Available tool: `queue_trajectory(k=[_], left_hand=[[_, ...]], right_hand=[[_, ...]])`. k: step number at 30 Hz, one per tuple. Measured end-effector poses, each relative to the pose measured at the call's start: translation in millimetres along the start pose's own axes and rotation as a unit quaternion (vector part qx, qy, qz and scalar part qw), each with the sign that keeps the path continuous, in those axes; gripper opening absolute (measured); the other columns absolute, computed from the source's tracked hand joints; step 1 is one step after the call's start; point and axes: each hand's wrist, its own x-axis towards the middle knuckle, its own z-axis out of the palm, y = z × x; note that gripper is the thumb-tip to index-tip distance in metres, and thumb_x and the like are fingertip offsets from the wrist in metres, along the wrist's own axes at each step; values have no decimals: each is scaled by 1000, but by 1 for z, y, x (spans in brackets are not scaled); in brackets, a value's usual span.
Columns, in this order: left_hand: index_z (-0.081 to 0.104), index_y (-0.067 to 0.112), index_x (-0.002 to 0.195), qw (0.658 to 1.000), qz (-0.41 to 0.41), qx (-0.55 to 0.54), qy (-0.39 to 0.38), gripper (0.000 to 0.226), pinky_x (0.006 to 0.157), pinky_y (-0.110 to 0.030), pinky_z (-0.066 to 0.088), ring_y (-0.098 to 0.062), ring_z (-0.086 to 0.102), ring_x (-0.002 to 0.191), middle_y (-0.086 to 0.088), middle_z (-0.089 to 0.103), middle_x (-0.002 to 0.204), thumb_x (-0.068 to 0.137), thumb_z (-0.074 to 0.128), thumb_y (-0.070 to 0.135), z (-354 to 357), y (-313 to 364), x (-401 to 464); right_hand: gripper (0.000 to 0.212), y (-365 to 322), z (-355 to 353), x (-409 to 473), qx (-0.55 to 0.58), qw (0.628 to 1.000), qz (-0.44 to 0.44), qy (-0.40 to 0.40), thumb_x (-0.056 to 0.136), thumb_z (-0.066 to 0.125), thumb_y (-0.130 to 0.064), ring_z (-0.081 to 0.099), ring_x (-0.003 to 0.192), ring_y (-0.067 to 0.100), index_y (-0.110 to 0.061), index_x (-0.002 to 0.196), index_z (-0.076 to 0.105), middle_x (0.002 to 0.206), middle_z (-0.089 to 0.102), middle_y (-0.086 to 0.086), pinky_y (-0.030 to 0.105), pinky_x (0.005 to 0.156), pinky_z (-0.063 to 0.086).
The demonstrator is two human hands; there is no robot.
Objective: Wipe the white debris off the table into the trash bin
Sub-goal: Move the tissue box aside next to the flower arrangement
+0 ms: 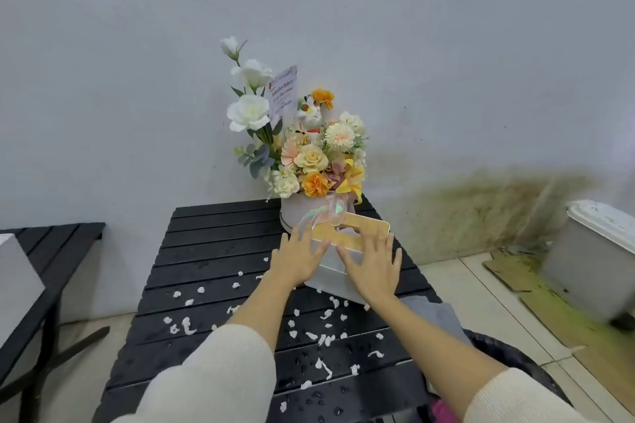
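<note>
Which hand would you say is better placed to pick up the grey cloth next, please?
Probably the right hand: the grey cloth lies on the table's right edge, just beside the right forearm. The left hand would have to cross over.

Both hands reach over the black slatted table (213, 251): the left hand (297, 259) and right hand (372, 268) lie with spread fingers on a white tissue box (338, 280) with a gold top. White debris (323, 336) is scattered across the slats. A flower box (302, 213) stands behind by the wall, and a grey cloth (436, 316) lies at the table's right edge.
</note>
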Motion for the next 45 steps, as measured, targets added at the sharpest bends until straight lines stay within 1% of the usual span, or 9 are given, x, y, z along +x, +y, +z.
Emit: queue_trajectory(k=[3,7,15,19,27,33,38,41,45], left_hand=[[8,26,149,996,9,-75,-37,66,114,-47,23,-30,18,144,-9,13,158,95,36,50,12,-2,13],[26,32,145,987,12,-152,-40,61,111,-40,31,-24,30,139,-2,28,154,91,51,43,29,-7,19],[50,35,131,977,13,-195,83,42,100,-30,36,-21,44,129,2,50,140,90,56,31,6,-9,-7],[51,40,128,971,-14,-189,142,37,101,-37,42,-24,49,124,2,54,136,92,52,33,-32,-30,-33],[55,43,124,953,-105,-159,235,33,85,-42,52,-36,61,99,-9,67,113,93,47,35,-95,-108,-64],[55,38,125,945,-154,-131,256,33,85,-39,51,-33,64,93,-9,68,110,95,46,34,-108,-149,-26],[61,30,121,924,-171,-165,298,31,86,-45,52,-35,65,88,-14,69,102,95,46,22,-99,-166,37],[65,26,113,912,-196,-165,319,26,89,-41,50,-34,63,93,-12,69,103,92,51,21,-82,-171,66],[62,23,114,915,-190,-116,338,25,78,-37,49,-30,62,95,-12,69,100,90,55,24,-71,-175,94]], right_hand=[[69,9,8,1,42,997,58,-11,82,46,-69,6,146,38,-42,142,26,160,-1,11,59,114,16],[63,13,16,1,179,981,73,-11,80,62,-55,45,126,39,-46,136,35,154,16,19,41,92,45],[60,-12,4,-13,221,972,73,19,79,64,-53,49,122,31,-46,133,39,148,32,10,36,87,44],[62,-59,1,-21,226,973,29,15,79,64,-53,45,127,29,-45,135,39,148,31,7,39,90,46],[60,-153,44,-18,276,956,-54,-81,76,69,-49,49,122,24,-40,131,45,137,44,2,37,90,44],[55,-191,88,42,323,927,-59,-180,74,76,-35,49,124,23,-29,126,58,134,53,6,40,105,41],[46,-195,129,98,314,934,-66,-160,78,72,-33,51,124,22,-29,122,61,134,55,6,34,100,43],[37,-194,154,118,260,956,-47,-127,84,64,-39,49,123,28,-33,120,61,136,48,9,37,97,45],[42,-194,179,130,197,972,-60,-110,93,48,-44,26,139,37,-42,134,43,155,14,13,53,109,33]])
